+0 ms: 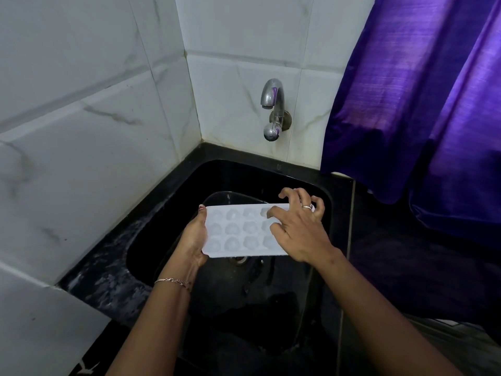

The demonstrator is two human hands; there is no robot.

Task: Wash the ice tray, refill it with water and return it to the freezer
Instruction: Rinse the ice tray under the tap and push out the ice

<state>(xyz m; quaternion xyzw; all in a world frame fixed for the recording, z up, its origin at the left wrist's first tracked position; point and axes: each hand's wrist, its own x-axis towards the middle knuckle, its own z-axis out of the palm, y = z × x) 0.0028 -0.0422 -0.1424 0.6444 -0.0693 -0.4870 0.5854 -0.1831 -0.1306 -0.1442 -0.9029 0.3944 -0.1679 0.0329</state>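
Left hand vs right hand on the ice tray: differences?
Left hand grips the ice tray at its left end from the side; right hand claws over its right end from above. Left wrist wears a bracelet; right hand a ring. Both hold the tray over the sink.

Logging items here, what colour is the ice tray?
The ice tray is white, clearest in the head view.
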